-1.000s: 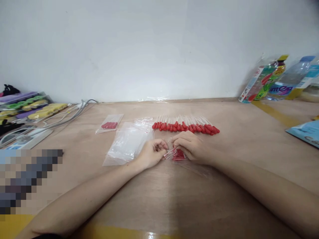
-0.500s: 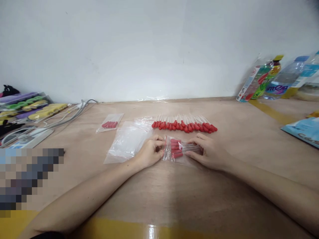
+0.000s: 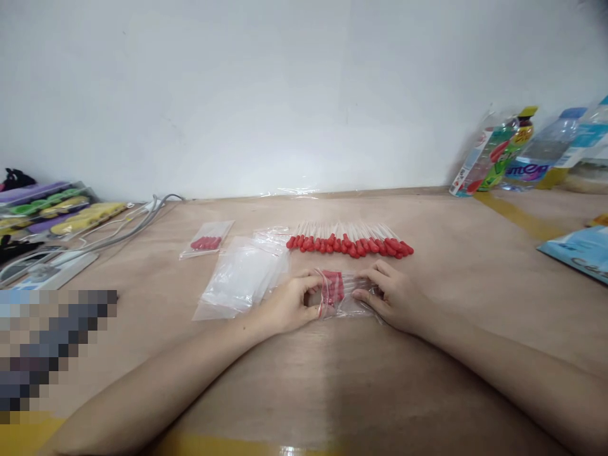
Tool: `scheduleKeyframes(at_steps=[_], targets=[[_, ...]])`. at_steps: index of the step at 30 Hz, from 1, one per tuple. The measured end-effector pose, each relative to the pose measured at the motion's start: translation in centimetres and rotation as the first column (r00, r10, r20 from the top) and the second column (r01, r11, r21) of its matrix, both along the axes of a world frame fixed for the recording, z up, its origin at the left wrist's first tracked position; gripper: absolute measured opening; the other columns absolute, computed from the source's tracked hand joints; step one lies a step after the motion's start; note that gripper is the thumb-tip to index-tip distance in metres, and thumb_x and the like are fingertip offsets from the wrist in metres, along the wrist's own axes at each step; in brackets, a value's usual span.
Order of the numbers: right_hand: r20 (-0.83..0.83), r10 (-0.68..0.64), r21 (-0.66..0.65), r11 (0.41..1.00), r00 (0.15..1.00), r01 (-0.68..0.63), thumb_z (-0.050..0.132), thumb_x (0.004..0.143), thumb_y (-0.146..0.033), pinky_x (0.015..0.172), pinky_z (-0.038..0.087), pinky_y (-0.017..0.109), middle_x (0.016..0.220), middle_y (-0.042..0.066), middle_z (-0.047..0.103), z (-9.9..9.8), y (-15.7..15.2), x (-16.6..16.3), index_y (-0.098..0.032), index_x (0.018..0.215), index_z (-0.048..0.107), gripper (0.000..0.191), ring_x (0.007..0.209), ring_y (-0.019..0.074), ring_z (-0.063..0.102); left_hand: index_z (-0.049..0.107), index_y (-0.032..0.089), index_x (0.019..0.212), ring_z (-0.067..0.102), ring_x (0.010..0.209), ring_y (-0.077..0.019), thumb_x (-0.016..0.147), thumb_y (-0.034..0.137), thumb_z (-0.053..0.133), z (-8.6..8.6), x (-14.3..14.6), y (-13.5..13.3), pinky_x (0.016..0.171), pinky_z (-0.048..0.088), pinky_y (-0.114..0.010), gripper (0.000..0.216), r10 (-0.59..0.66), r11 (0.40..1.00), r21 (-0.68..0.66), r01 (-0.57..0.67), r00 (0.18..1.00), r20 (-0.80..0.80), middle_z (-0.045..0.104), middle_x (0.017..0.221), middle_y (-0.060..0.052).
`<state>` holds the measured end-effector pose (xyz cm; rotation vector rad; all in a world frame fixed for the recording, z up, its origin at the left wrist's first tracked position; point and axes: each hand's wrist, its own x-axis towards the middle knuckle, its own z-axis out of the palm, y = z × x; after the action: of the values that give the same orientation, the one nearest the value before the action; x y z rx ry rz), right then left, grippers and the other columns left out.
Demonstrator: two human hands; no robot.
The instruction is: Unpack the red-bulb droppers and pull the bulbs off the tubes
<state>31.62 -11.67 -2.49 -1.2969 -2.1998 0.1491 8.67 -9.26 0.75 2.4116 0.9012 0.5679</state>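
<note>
A clear zip bag [image 3: 354, 306] with a red line at its mouth lies between my hands. Inside it are several pale sticks with red heads [image 3: 335, 285], the heads toward the bag's mouth on the left. My left hand [image 3: 295, 303] is at that mouth, with fingertips and thumb curled about it and partly behind the plastic, close to the heads. My right hand [image 3: 396, 294] pinches the bag and the stick ends on the right. Beyond my hands, a row of red-headed sticks [image 3: 351, 244] lies heads toward me.
Left of my hands lies a stack of clear zip bags [image 3: 232, 278], with a filled bag [image 3: 206, 240] behind it. A power strip [image 3: 61, 269], cables and packs of coloured items [image 3: 61, 209] are at the left. Bottles [image 3: 527, 158] and a blue packet [image 3: 577, 250] are at the right.
My left fingers have moved right, further into the bag's mouth, which is now spread around them. The red heads are bunched closer together. My right hand keeps its hold.
</note>
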Motion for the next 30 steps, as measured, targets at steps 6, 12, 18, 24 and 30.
scheduleKeyframes(at_steps=[6, 12, 18, 24, 30], targets=[[-0.053, 0.066, 0.013, 0.998, 0.996, -0.066, 0.054, 0.082, -0.034, 0.061, 0.043, 0.028, 0.081, 0.005, 0.052, 0.2, -0.1, 0.2, -0.016, 0.095, 0.058, 0.023, 0.067, 0.0146, 0.052, 0.046, 0.014, 0.091, 0.05, 0.088, -0.0205, 0.081, 0.018, 0.044, -0.3, 0.5, -1.1, 0.077, 0.044, -0.033, 0.01, 0.059, 0.965, 0.264, -0.007, 0.98, -0.189, 0.051, 0.092, -0.008], [-0.054, 0.075, 0.01, 0.997, 0.996, -0.075, 0.054, 0.082, -0.033, 0.062, 0.043, 0.029, 0.083, 0.006, 0.053, 0.1, -0.1, 0.2, -0.017, 0.098, 0.057, 0.023, 0.068, 0.0148, 0.052, 0.043, 0.018, 0.091, 0.05, 0.088, -0.0209, 0.082, 0.02, 0.045, -0.4, 0.6, -1.2, 0.077, 0.044, -0.034, 0.009, 0.076, 0.967, 0.254, -0.025, 0.979, -0.191, 0.051, 0.092, -0.007], [-0.081, 0.08, 0.027, 0.997, 0.993, -0.078, 0.054, 0.081, -0.031, 0.06, 0.043, 0.028, 0.08, 0.004, 0.051, 0.2, -0.1, 0.2, -0.017, 0.094, 0.057, 0.019, 0.065, 0.0135, 0.05, 0.045, 0.018, 0.086, 0.048, 0.081, -0.0183, 0.077, 0.015, 0.048, 0.0, 0.7, -1.1, 0.073, 0.044, -0.031, 0.009, 0.035, 0.987, 0.158, -0.017, 0.993, -0.115, 0.05, 0.088, -0.006], [-0.097, 0.083, 0.032, 0.996, 0.992, -0.08, 0.054, 0.081, -0.03, 0.06, 0.042, 0.028, 0.08, 0.004, 0.05, 0.0, -0.1, 0.2, -0.017, 0.091, 0.057, 0.016, 0.065, 0.0132, 0.049, 0.047, 0.017, 0.098, 0.054, 0.083, -0.0169, 0.081, 0.011, 0.042, -0.6, 0.3, -1.0, 0.074, 0.044, -0.028, 0.019, -0.057, 0.984, 0.163, 0.069, 0.996, -0.075, 0.056, 0.092, -0.006], [-0.102, 0.082, 0.041, 0.996, 0.991, -0.078, 0.053, 0.082, -0.031, 0.058, 0.042, 0.027, 0.079, 0.004, 0.05, 0.0, -0.1, 0.2, -0.017, 0.091, 0.056, 0.017, 0.063, 0.0125, 0.049, 0.051, 0.021, 0.114, 0.056, 0.1, -0.0171, 0.087, 0.018, 0.042, -1.5, -0.1, -0.8, 0.087, 0.044, -0.03, 0.028, -0.048, 0.997, 0.059, 0.042, 0.993, 0.107, 0.059, 0.112, -0.006]])
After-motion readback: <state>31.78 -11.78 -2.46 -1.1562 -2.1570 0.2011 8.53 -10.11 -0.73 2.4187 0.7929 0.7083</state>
